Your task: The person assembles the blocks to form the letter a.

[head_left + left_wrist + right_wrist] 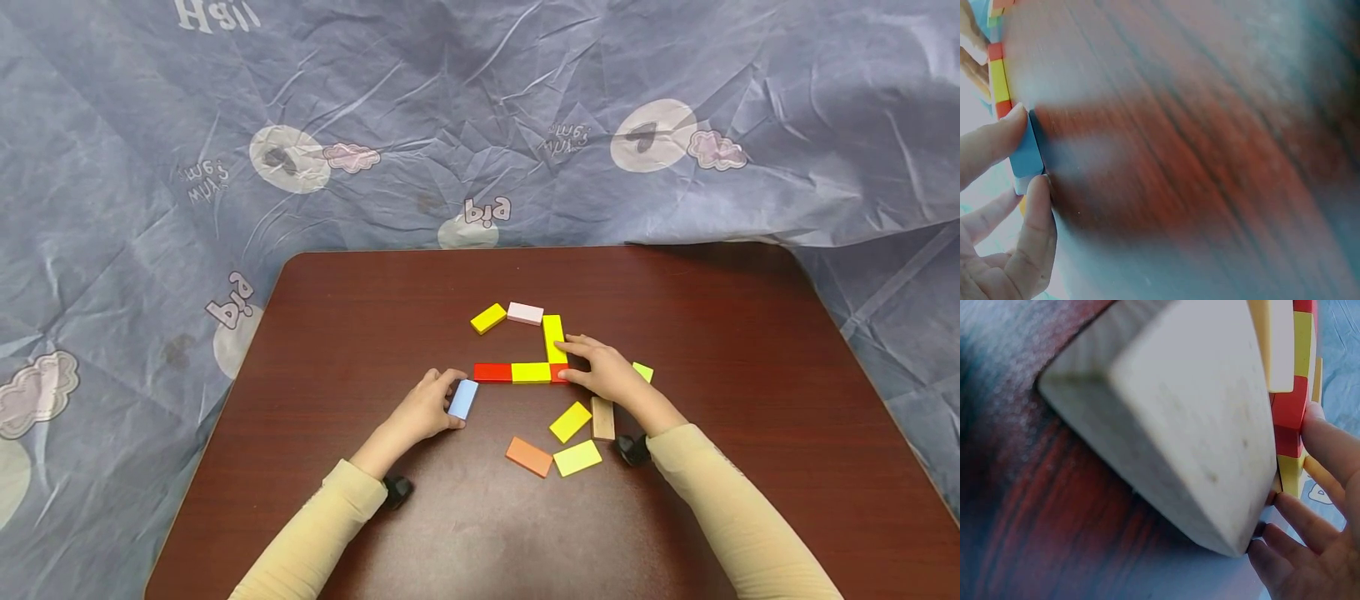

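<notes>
Left grip (425, 406) pinches blue block (463, 400), 8 o'clock of block row (531, 372); right grip (607, 373) spread, touching row's 3 o'clock end; likely aligning step; next move calls for careful placing.

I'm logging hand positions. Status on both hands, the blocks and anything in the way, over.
Left hand pinching blue block. Right hand touching red block, right end of row. Wooden block close by right hand; none between blue block and row.
</notes>
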`<state>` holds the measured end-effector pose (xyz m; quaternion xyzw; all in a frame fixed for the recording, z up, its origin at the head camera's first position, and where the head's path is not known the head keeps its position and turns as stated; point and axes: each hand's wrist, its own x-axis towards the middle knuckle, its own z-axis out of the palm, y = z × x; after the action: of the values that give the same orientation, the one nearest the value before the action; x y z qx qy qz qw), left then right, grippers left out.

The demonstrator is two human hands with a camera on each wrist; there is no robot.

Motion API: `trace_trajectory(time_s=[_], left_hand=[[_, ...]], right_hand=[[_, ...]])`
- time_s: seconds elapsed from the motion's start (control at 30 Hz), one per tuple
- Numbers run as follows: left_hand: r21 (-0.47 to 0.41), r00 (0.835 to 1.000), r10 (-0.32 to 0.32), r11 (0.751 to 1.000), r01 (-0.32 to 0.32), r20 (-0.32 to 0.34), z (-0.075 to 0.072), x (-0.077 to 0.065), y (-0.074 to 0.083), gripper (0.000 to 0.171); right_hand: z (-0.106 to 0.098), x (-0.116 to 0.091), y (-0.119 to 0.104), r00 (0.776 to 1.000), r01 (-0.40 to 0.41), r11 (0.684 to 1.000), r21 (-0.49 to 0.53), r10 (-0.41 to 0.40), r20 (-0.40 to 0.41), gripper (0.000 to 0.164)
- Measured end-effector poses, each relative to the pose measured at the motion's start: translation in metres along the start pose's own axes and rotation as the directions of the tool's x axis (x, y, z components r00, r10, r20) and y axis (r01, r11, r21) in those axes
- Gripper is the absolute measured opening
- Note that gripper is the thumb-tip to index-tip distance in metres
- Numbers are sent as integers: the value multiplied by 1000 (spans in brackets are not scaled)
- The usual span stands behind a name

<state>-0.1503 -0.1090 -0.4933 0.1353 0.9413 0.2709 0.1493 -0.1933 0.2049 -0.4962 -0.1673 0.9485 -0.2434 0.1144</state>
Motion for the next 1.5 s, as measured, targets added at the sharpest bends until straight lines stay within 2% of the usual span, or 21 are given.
trace_trajectory(time_s=[0.2,0.47,0.57,0.67,0.83,1.0,1.23,1.5], left_hand=[[9,1000,0,1000,0,-8,1,3,-1,71],[-32,1000,6,999,-6,11,3,3,-1,77],[-2,1000,17,1000,-17,26,0,2,1,80],[31,1000,23,999,-24,14,-5,4,4,74],[71,994,92,994,-88,-59,-14,22,17,49],[135,987,158,979,-154,-21,-10,44,28,32],[217,988,151,965,-149,9,-2,57,32,26],[185,992,126,975,-125,5,-1,61,30,26]], right_hand=[[-1,-1,0,1000,3,1000,2,-3,-6,58],[-1,-1,-1,1000,-1,1000,2,1,-3,58],[-1,-1,-1,1000,2,1000,5,-2,-4,59],[0,0,-1,1000,16,1000,0,-16,-7,59],[0,0,1,1000,11,1000,-2,-11,-18,59],[2,-1,2,1000,15,1000,-8,-15,-16,59],[7,-4,1,999,33,999,-6,-33,-32,57],[2,-3,1,999,29,1000,-7,-29,-31,58]])
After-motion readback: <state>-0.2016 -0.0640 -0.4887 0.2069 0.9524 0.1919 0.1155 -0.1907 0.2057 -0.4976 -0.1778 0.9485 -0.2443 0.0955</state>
